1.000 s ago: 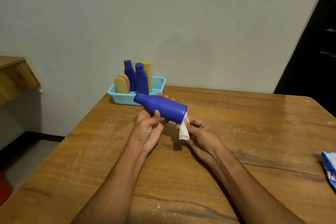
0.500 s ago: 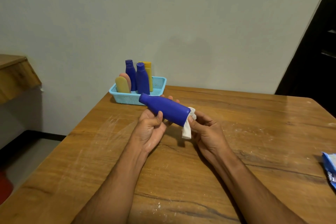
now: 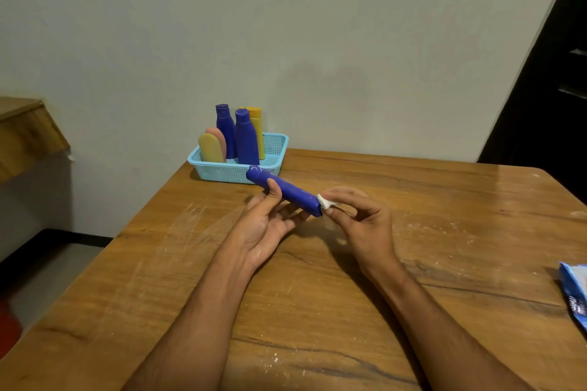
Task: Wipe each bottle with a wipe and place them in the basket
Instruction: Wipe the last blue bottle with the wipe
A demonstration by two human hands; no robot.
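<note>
A blue bottle lies sideways above the table, its cap end toward the basket. My left hand grips it from below with the thumb over its body. My right hand pinches a small white wipe against the bottle's base end. At the table's far left corner stands a light blue basket. It holds two upright blue bottles, a yellow bottle behind them, and a pale yellow and a pink flat bottle at its left.
A blue and white wipes packet lies at the table's right edge. The wooden table ends at a pale wall behind the basket. A wooden ledge juts out at the left, and a dark doorway is at the right.
The bottle has turned in my left hand and now shows a narrower side. My right hand has bunched the wipe up smaller against the bottle's base end.
</note>
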